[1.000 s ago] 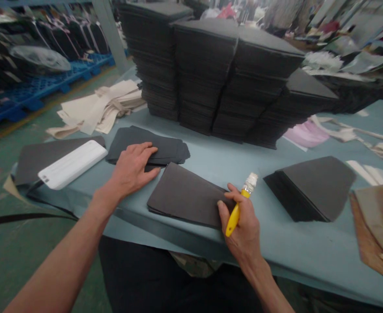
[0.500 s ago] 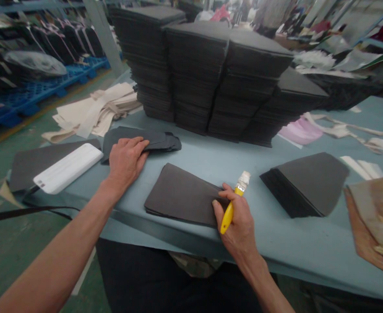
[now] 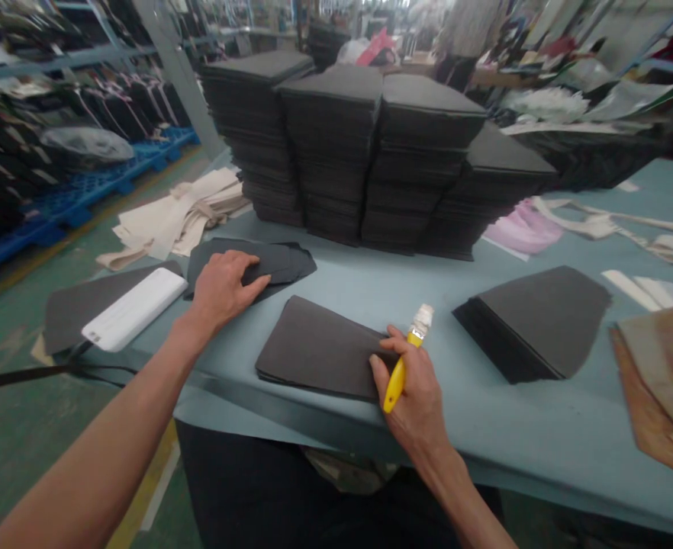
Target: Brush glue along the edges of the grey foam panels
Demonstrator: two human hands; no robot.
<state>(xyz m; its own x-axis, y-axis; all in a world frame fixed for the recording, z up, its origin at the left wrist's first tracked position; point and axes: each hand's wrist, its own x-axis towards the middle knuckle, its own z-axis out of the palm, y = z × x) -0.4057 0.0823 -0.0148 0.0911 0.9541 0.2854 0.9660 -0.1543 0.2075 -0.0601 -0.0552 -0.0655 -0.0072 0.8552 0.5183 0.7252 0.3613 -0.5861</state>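
Note:
My left hand [image 3: 227,285] rests on a loose pile of dark cut pieces [image 3: 279,263], its fingers spread and the thumb apart. In my right hand [image 3: 413,381] is a paintbrush [image 3: 395,383] with a yellow handle, its whitish-crusted bristles pointing up and away from me. The fingers and thumb of that hand also touch the right end of a low stack of dark grey sheets [image 3: 319,347] near the table's front edge. A taller, slanted stack of similar sheets [image 3: 542,320] stands farther right, apart from both hands.
High stacks of dark sheets [image 3: 330,152] line the back of the blue-green table [image 3: 371,278]. A white power bank-like block [image 3: 136,309] lies left on a dark sheet. Beige strips [image 3: 181,217] are behind it. A brown, stained board [image 3: 657,381] sits at the right edge.
My left hand's fingers have spread, and the dark pieces under it lie flatter. My right hand keeps the brush at the low stack. The view has tilted up slightly.

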